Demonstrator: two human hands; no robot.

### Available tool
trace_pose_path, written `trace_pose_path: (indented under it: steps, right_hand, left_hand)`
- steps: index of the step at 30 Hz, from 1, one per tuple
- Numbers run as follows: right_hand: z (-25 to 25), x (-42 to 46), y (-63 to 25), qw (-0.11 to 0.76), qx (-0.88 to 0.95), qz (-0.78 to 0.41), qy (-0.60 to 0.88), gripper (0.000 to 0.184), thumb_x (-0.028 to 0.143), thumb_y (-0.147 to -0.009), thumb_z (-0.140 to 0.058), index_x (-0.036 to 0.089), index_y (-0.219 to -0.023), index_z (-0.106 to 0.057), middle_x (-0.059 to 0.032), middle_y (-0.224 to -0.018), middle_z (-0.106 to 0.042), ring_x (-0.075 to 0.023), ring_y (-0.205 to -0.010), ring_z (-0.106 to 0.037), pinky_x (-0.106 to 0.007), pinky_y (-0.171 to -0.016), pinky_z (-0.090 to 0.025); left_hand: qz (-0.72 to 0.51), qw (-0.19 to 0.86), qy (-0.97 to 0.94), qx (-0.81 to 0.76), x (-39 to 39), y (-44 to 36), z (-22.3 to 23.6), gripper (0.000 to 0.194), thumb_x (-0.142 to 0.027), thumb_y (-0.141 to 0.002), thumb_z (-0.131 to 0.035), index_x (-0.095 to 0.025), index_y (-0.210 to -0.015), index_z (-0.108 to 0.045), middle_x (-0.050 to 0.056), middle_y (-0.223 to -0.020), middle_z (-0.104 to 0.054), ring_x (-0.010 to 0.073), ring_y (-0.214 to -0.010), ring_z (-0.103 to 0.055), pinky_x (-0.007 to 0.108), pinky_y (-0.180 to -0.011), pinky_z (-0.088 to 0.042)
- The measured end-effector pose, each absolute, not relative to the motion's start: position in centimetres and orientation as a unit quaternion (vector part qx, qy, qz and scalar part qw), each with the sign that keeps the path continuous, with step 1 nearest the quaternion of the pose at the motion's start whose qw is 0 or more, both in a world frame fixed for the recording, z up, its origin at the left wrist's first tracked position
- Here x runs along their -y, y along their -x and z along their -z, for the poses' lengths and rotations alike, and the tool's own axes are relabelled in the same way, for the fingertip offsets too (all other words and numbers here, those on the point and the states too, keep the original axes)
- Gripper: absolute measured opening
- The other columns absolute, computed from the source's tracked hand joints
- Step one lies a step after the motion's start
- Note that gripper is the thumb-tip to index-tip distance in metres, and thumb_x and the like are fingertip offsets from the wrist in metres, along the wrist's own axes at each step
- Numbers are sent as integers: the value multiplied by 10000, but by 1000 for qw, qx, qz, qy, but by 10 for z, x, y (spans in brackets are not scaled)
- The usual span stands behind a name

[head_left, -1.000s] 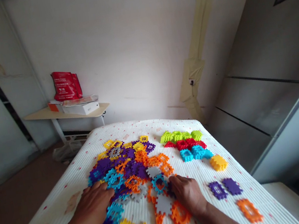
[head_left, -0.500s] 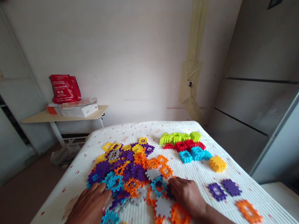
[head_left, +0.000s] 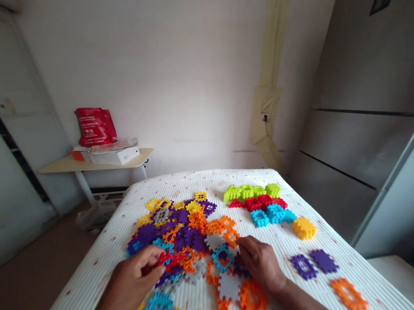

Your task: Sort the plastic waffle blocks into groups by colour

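Note:
My left hand (head_left: 142,273) pinches a red plastic interlocking tile (head_left: 172,258) over the near left part of a loose heap of such tiles. My right hand (head_left: 262,265) rests at the heap's right edge with its fingers curled together. A dark purple tile (head_left: 240,266) lies against those fingers; whether they grip it I cannot tell. Left of it are a blue frame tile (head_left: 218,266) and a grey tile (head_left: 229,286). Orange frame tiles (head_left: 252,299) lie just below. Purple tiles (head_left: 196,240) and yellow ones fill the heap's far part.
Sorted groups stand on the right: green tiles (head_left: 251,191), red tiles (head_left: 266,201), blue tiles (head_left: 275,213) and a yellow stack (head_left: 304,228). Nearer lie two purple tiles (head_left: 324,261) and an orange one (head_left: 349,295). A white ribbed cover (head_left: 296,299) spreads underneath. A grey refrigerator (head_left: 357,96) stands right.
My left hand has lifted and turned, and a red tile now shows in its fingers. My right hand has hardly moved on the table. The view has shifted slightly.

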State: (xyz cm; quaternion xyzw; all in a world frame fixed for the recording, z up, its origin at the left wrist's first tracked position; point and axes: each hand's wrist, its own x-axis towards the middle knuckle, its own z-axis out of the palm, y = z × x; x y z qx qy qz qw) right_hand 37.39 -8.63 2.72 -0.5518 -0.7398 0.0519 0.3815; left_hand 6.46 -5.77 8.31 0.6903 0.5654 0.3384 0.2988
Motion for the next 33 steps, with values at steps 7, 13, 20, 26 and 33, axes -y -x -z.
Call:
trace_pose_path:
  steps: [7, 13, 20, 26, 33]
  right_hand:
    - [-49, 89, -335, 450, 783, -13, 429, 256, 237, -953, -379, 194, -1003, -626, -72, -888, -649, -141, -819, -624, -222, -723, -493]
    - [-57, 89, -316, 359, 830, 62, 423, 246, 196, -938, -414, 208, -1052, -631, -72, -966, -645, -137, -805, -621, -214, -694, -494]
    - [-51, 88, -316, 262, 860, 51, 435, 166, 156, -922, -446, 190, -875, -603, -24, -809, -636, -117, -690, -601, -184, -604, -450]
    - [-42, 84, -325, 255, 869, 58, 420, 196, 131, -933, -417, 183, -815, -566, -11, -764, -602, -110, -652, -557, -191, -573, -399]
    - [-56, 18, -384, 227, 764, 81, 599, 226, 60, -866, -419, 158, -776, -603, -37, -769, -611, -117, -704, -571, -192, -614, -370]
  left_hand:
    - [-389, 496, -552, -546, 59, -119, -74, 544, -437, -615, -628, -112, -1050, -661, -37, -556, -588, 116, -470, -471, 247, -465, -324]
    - [-374, 515, -560, -531, 53, -131, -64, 522, -374, -575, -655, -116, -1026, -695, 34, -716, -702, 160, -599, -578, 265, -523, -395]
    - [-350, 545, -584, -489, 52, -141, -54, 441, -340, -566, -651, -135, -950, -722, 42, -727, -721, 176, -631, -608, 288, -584, -454]
    - [-354, 519, -596, -499, 54, -143, -53, 522, -412, -564, -655, -130, -1002, -699, 31, -685, -702, 192, -646, -615, 304, -620, -482]
    - [-474, 210, -554, -651, 49, -60, -75, 374, -506, -671, -573, -251, -912, -703, -11, -843, -756, 201, -786, -679, 239, -671, -502]
